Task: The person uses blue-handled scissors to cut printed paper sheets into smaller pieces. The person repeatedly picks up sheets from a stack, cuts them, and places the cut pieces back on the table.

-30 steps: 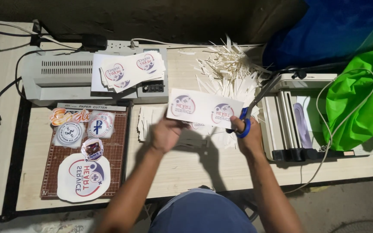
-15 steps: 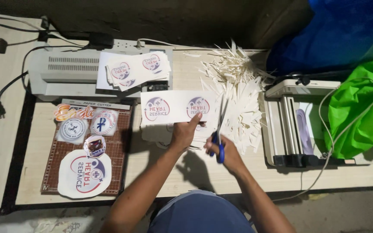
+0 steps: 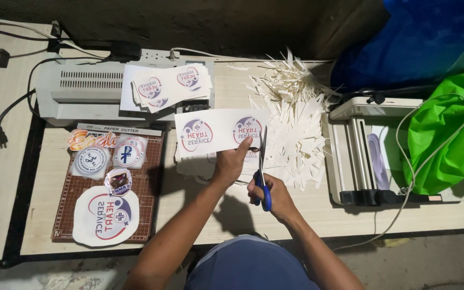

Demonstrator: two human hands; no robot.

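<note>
White printed sheet (image 3: 218,131) is being pinched by left hand (image 3: 232,161), kept taut, while blue-handled scissors (image 3: 262,174) are being gripped by right hand (image 3: 275,196), blades best guided along the edge.

Scissors now at the sheet's right edge

The right hand (image 3: 268,189) brought the scissors (image 3: 262,166) from the right to the printed sheet (image 3: 216,131), now cutting its edge.

Glossy paper sheet (image 3: 218,131); blue plastic-handled scissors (image 3: 262,180).

Left hand (image 3: 231,164) pinches printed sheet (image 3: 218,131) just right of brown cutting mat (image 3: 146,182); right hand (image 3: 274,194) works blue-handled scissors (image 3: 262,171) along sheet's right edge.
</note>
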